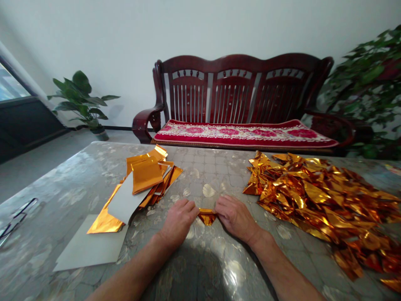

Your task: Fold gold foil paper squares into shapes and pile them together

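Between my hands is a small piece of folded gold foil paper (pixel 207 216), its lower part tapering to a blunt point. My left hand (pixel 180 219) pinches its left end, fingers curled and closed. At the other end my right hand (pixel 235 215) grips it the same way, its fingertips partly hidden. Left of my hands lies a loose stack of gold foil sheets (pixel 147 173), some turned with their pale backs up. A large heap of folded gold foil pieces (pixel 316 196) spreads over the right of the table.
The table (pixel 200 267) has a shiny, flower-patterned cover. Pale sheets (pixel 94 246) lie at its left, and eyeglasses (pixel 19 219) rest near the left edge. A dark wooden bench (pixel 232 92) with a red cushion (pixel 244 133) stands behind, between potted plants (pixel 83 98).
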`<action>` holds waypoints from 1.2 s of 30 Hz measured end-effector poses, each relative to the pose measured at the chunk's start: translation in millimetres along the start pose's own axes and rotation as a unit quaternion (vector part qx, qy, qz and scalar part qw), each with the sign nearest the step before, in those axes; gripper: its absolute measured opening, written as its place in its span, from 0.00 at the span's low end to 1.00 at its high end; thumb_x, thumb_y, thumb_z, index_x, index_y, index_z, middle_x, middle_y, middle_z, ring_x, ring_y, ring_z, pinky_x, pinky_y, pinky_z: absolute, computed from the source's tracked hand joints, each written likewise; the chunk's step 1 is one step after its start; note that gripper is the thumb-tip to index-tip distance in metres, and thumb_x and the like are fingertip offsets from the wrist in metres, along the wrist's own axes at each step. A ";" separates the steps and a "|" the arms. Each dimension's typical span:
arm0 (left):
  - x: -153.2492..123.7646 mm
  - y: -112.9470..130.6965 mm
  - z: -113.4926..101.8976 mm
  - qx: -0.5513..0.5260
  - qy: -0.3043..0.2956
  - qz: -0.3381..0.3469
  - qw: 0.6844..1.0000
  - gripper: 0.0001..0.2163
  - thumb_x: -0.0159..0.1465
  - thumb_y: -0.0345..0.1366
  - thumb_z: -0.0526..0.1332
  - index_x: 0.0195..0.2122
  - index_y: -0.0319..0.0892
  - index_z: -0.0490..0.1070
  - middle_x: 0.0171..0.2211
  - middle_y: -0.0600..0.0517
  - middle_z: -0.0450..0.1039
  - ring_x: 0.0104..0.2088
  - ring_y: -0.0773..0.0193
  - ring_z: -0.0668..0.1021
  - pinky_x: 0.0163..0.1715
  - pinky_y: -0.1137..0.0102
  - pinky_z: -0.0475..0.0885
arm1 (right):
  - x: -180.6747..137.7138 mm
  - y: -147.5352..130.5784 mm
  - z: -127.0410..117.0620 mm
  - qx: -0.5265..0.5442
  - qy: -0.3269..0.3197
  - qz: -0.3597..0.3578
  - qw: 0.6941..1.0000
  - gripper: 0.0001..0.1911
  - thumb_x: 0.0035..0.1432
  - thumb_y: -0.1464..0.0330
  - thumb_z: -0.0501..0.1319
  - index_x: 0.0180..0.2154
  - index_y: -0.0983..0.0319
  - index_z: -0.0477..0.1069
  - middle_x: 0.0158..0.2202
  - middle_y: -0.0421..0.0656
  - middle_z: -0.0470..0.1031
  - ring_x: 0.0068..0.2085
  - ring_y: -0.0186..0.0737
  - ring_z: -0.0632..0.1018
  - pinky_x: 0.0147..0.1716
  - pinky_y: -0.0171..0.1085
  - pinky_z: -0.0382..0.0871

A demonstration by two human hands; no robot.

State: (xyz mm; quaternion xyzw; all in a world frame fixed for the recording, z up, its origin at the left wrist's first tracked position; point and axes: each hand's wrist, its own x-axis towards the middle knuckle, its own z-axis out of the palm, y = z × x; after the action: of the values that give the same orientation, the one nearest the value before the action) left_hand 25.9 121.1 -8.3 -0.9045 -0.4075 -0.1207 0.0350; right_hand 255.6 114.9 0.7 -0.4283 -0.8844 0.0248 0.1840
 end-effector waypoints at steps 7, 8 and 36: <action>-3.7 12.1 -16.3 -0.010 -0.050 -0.034 0.998 0.04 0.67 0.32 0.59 0.38 0.44 0.74 0.35 0.51 0.73 0.39 0.57 0.73 0.41 0.63 0.66 | -3.9 0.0 -7.4 0.063 -0.017 0.025 0.998 0.14 0.58 0.80 0.57 0.35 0.58 0.77 0.32 0.41 0.72 0.37 0.39 0.70 0.38 0.36 0.61; -3.6 14.1 -17.8 -0.013 -0.051 -0.039 0.998 0.05 0.67 0.34 0.59 0.37 0.44 0.74 0.35 0.51 0.73 0.39 0.57 0.73 0.41 0.62 0.67 | -3.9 -0.6 -8.8 0.068 -0.019 0.033 0.997 0.13 0.58 0.79 0.58 0.34 0.58 0.77 0.32 0.41 0.72 0.37 0.39 0.70 0.38 0.36 0.62; 5.6 -0.8 -7.9 -0.199 -0.019 -0.133 0.971 0.06 0.61 0.36 0.66 0.31 0.42 0.70 0.33 0.53 0.72 0.37 0.60 0.72 0.37 0.68 0.63 | -1.4 1.6 -4.6 0.097 -0.030 0.108 0.989 0.05 0.60 0.73 0.62 0.32 0.60 0.66 0.35 0.40 0.70 0.39 0.39 0.70 0.38 0.36 0.60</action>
State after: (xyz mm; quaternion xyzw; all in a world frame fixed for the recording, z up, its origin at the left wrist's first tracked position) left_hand 27.4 124.4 0.6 -0.8330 -0.4924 -0.1863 -0.1699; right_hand 259.2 114.3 4.2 -0.5001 -0.8316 0.1431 0.1944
